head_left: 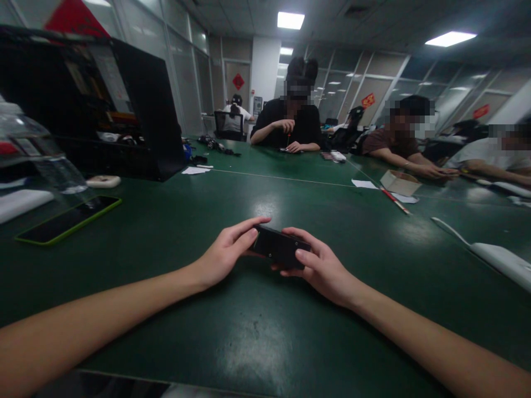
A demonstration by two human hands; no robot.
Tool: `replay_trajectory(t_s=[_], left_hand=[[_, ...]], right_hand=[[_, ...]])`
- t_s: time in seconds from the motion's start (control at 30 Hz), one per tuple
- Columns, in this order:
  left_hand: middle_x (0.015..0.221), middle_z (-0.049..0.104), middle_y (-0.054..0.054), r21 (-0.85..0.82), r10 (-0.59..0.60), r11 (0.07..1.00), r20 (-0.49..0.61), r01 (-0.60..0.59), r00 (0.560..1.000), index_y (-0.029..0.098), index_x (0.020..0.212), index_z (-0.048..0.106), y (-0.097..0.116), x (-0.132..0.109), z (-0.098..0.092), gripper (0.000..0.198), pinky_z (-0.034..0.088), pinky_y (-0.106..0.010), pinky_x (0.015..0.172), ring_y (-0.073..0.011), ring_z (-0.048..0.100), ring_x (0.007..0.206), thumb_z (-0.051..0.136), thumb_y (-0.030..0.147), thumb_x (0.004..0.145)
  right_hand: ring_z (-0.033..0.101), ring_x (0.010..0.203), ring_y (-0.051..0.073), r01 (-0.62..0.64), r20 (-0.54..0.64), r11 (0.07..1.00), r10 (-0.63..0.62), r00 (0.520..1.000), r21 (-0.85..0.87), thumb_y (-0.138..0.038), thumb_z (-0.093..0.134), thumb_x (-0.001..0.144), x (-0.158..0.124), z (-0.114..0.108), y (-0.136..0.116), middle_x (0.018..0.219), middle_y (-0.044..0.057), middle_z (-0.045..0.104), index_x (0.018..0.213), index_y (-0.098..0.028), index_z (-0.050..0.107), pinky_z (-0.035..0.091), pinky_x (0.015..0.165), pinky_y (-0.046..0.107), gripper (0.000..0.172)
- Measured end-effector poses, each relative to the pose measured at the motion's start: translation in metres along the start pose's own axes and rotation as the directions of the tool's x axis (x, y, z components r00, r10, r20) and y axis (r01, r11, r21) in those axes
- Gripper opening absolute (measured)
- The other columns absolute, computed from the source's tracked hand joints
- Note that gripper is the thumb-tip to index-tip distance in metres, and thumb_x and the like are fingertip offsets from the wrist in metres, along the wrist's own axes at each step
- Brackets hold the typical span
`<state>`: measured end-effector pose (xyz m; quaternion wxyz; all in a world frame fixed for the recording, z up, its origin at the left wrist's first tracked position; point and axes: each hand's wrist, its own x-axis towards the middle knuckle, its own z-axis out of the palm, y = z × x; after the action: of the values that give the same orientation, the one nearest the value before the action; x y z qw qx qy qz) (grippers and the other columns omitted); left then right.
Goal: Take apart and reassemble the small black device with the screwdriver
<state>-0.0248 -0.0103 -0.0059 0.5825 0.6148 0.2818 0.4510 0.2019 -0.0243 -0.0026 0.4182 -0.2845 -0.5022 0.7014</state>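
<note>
A small black box-like device (279,247) with tiny screws on its face is held just above the green table (253,342), in the middle of the view. My left hand (227,250) grips its left end, thumb on the near face and a finger stretched along the top edge. At the right end, my right hand (321,268) is wrapped round it, with the thumb pressed on the face and the other fingers behind and below. The device is slightly tilted, its right end lower.
A black open-fronted case (160,110), a plastic bottle (45,149) and a green-edged phone (68,220) lie to the left. On the right are a white power strip-like object (504,260), a red stick (394,200) and a small box (399,182). Several people sit beyond.
</note>
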Motion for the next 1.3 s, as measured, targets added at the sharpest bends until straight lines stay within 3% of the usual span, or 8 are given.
replay_trajectory(t_s=[0.2,0.4,0.57,0.67,0.73,0.83,1.0,1.3], left_hand=[[0.109,0.062,-0.007,0.231,0.088,0.971,-0.089,-0.066,0.992,0.019,0.126,0.061,0.005,0.001,0.001,0.041,0.050,-0.030,0.081,-0.0214,0.059,0.098,0.047,0.044,0.097],[0.102,0.066,-0.005,0.472,0.217,0.872,-0.143,-0.126,0.966,0.019,0.116,0.065,0.007,0.001,0.002,0.039,0.043,-0.030,0.085,-0.0200,0.059,0.094,0.040,0.043,0.100],[0.117,0.068,-0.012,0.216,0.162,0.967,-0.097,-0.138,0.982,0.018,0.133,0.050,0.001,0.005,0.004,0.054,0.046,-0.037,0.092,-0.0257,0.063,0.105,0.049,0.054,0.093],[0.128,0.064,-0.016,-0.016,0.051,0.998,-0.066,-0.052,0.997,0.020,0.142,0.035,-0.005,0.007,0.006,0.075,0.046,-0.043,0.098,-0.0289,0.063,0.113,0.072,0.043,0.080],[0.130,0.064,-0.017,-0.090,-0.024,0.996,-0.049,0.020,0.999,0.019,0.138,0.039,-0.007,0.008,0.008,0.072,0.046,-0.045,0.100,-0.0300,0.063,0.115,0.076,0.034,0.078],[0.125,0.066,-0.017,-0.039,-0.023,0.999,-0.019,0.022,1.000,0.016,0.125,0.051,-0.003,0.008,0.008,0.055,0.046,-0.046,0.101,-0.0305,0.064,0.114,0.076,0.031,0.079],[0.117,0.070,-0.015,0.068,0.021,0.997,0.015,-0.022,1.000,0.014,0.116,0.055,0.007,0.007,0.009,0.049,0.049,-0.044,0.098,-0.0290,0.067,0.107,0.078,0.030,0.076],[0.129,0.062,-0.019,-0.210,-0.057,0.976,-0.007,0.055,0.998,0.019,0.138,0.042,-0.004,0.011,0.015,0.078,0.053,-0.040,0.084,-0.0315,0.064,0.111,0.080,0.037,0.072]], right_hand=[[0.075,0.085,0.023,-0.028,-0.031,0.995,0.025,0.999,-0.096,-0.039,0.077,0.078,0.001,-0.002,0.004,0.108,0.010,0.068,0.130,-0.019,0.048,0.060,0.074,0.033,0.063],[0.074,0.076,0.019,-0.082,-0.043,0.972,0.075,0.996,-0.218,-0.036,0.079,0.076,0.001,0.000,0.007,0.090,0.008,0.073,0.134,-0.013,0.044,0.059,0.072,0.030,0.071],[0.075,0.076,0.018,-0.056,-0.026,0.992,0.053,0.998,-0.113,-0.033,0.076,0.080,0.000,0.009,0.012,0.094,0.008,0.073,0.132,-0.014,0.048,0.060,0.073,0.029,0.062],[0.075,0.076,0.018,-0.045,-0.016,0.997,0.044,0.999,-0.063,-0.032,0.075,0.083,0.001,0.011,0.018,0.098,0.008,0.072,0.133,-0.016,0.048,0.061,0.074,0.029,0.059],[0.074,0.076,0.018,-0.054,-0.017,0.997,0.053,0.998,-0.053,-0.032,0.074,0.084,0.001,0.011,0.020,0.100,0.008,0.071,0.134,-0.016,0.048,0.061,0.074,0.030,0.059],[0.074,0.076,0.017,-0.061,-0.030,0.995,0.059,0.998,-0.078,-0.032,0.075,0.082,0.002,0.010,0.021,0.102,0.007,0.070,0.132,-0.018,0.050,0.061,0.074,0.030,0.057],[0.073,0.074,0.016,-0.112,-0.052,0.968,0.103,0.993,-0.226,-0.034,0.079,0.076,0.001,0.013,0.013,0.095,0.005,0.070,0.119,-0.013,0.057,0.060,0.073,0.029,0.053],[0.072,0.070,0.015,-0.026,-0.046,0.987,0.019,0.999,-0.161,-0.043,0.070,0.084,0.002,0.015,0.015,0.099,0.008,0.068,0.114,-0.015,0.056,0.058,0.066,0.027,0.044]])
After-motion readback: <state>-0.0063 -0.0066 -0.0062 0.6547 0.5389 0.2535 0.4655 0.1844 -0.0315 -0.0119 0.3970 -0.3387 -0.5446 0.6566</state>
